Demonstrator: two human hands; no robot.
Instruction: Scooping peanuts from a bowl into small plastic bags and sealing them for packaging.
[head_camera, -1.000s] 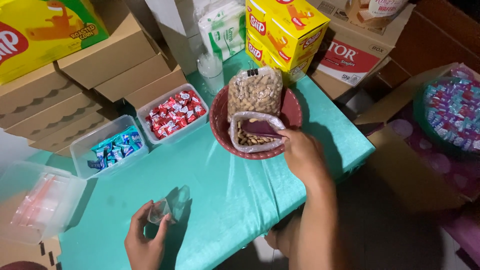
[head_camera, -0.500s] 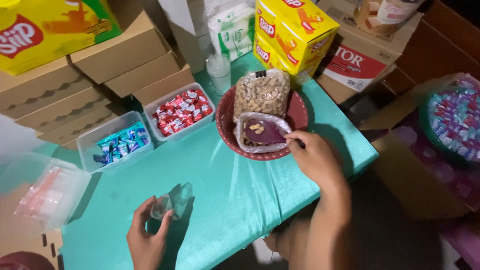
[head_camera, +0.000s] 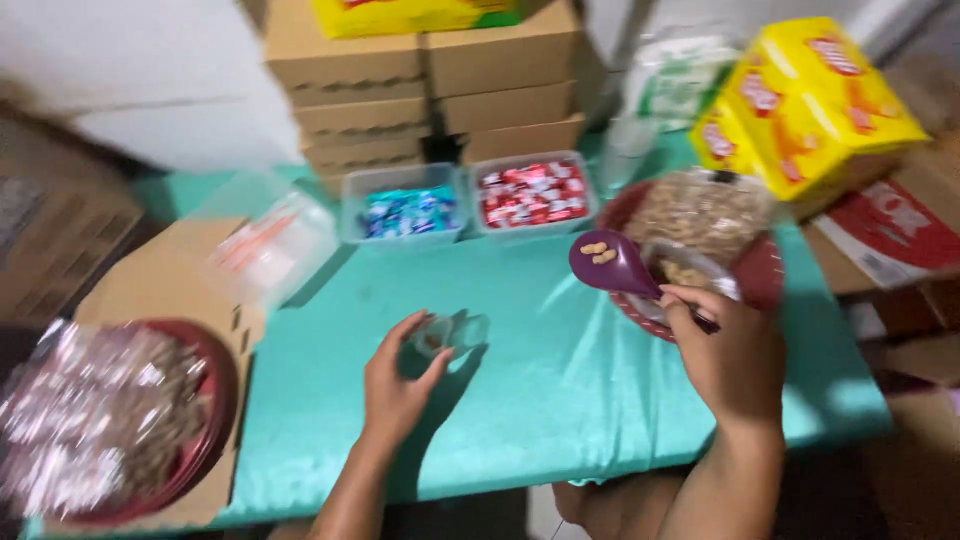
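My right hand (head_camera: 728, 352) holds a purple spoon (head_camera: 618, 266) with two or three peanuts in its bowl, lifted just left of the red basket (head_camera: 768, 275). In the basket stand an open bag of peanuts (head_camera: 683, 270) and a clipped full bag (head_camera: 703, 207). My left hand (head_camera: 398, 385) pinches a small clear plastic bag (head_camera: 452, 334) over the teal tablecloth (head_camera: 560, 390), its mouth towards the spoon. The picture is blurred by head motion.
Two clear tubs hold blue candies (head_camera: 407, 212) and red candies (head_camera: 530, 193). A tub of empty zip bags (head_camera: 268, 245) lies to the left. At far left a red basket of filled packets (head_camera: 105, 420) rests on cardboard. Brown boxes (head_camera: 430, 95) and yellow cartons (head_camera: 810, 100) line the back.
The spoon has come up out of the open peanut bag and moved left towards the small bag. My head has swung left, bringing the basket of filled packets into view.
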